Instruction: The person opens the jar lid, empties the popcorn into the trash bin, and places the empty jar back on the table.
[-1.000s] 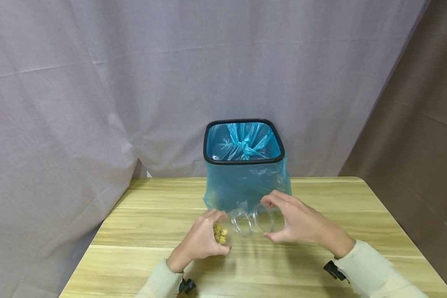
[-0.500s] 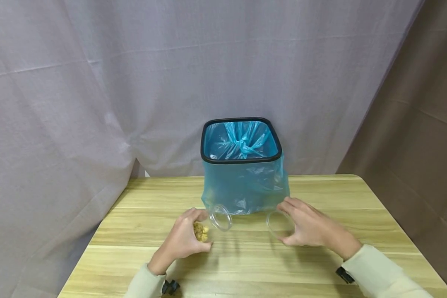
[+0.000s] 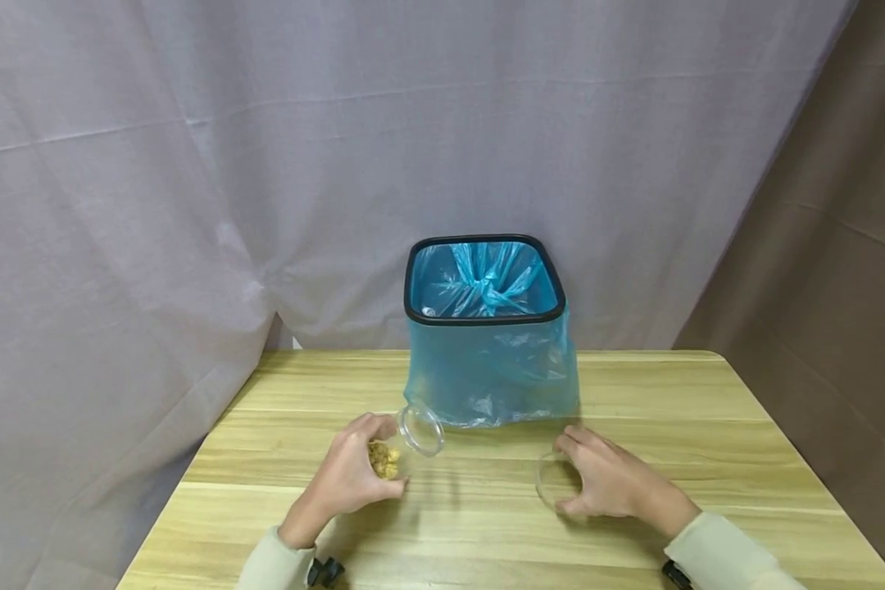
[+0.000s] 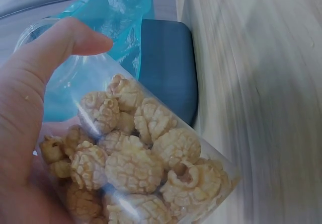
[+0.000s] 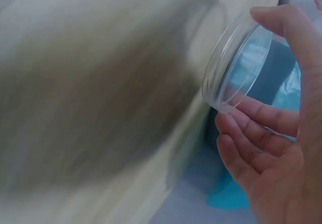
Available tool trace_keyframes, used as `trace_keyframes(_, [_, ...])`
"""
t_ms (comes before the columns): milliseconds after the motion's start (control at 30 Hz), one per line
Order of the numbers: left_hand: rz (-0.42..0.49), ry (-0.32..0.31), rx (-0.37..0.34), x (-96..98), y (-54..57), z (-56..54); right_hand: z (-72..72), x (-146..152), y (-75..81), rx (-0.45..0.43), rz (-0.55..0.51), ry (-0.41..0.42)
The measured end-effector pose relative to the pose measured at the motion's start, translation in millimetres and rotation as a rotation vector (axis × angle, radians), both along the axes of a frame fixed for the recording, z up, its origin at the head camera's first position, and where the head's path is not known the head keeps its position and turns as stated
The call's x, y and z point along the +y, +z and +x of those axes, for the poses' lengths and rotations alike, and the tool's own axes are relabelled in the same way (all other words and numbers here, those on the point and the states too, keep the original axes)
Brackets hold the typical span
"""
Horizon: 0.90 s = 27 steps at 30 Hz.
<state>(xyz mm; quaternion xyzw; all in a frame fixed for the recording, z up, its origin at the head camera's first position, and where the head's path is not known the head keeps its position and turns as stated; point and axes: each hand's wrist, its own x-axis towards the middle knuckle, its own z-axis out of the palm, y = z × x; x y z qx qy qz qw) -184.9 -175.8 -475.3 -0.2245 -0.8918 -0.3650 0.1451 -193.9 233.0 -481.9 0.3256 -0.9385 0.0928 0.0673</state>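
Note:
My left hand grips a clear plastic jar part filled with caramel-coloured popcorn. The jar leans, its uncovered round mouth pointing up and to the right in the head view. Thumb and fingers of my right hand pinch a clear round lid by its edge. In the right wrist view the lid stands on edge, close over the wooden table. A wide gap separates lid and jar. Part of the jar's body is hidden behind my left hand.
Behind both hands stands a bin with a black rim and a blue plastic bag draped over it. Inside it the bag is knotted. A grey curtain hangs past the table's far edge.
The hands have moved apart: the left went left with the jar, the right went right and down toward the table with the lid, which was at the jar's mouth.

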Motion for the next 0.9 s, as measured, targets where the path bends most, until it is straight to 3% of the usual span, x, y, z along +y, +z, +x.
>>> trace_keyframes(300, [0.005, 0.026, -0.011, -5.6, 0.0, 3.2, 2.3, 2, -15.4, 0.004, -0.031, 0.026])
trace_keyframes(533, [-0.008, 0.053, -0.027, -12.5, 1.5, 1.2, 3.5, 7, -12.4, -0.103, -0.027, -0.024])
trace_keyframes(700, [-0.022, 0.085, -0.014, -23.0, 7.2, 0.4, -0.4, 16, 7.6, -0.207, -0.066, -0.07])
trace_keyframes(900, [-0.052, 0.106, 0.007, -40.0, 21.9, -3.8, -9.8, 34, 49.7, -0.236, -0.019, -0.133])
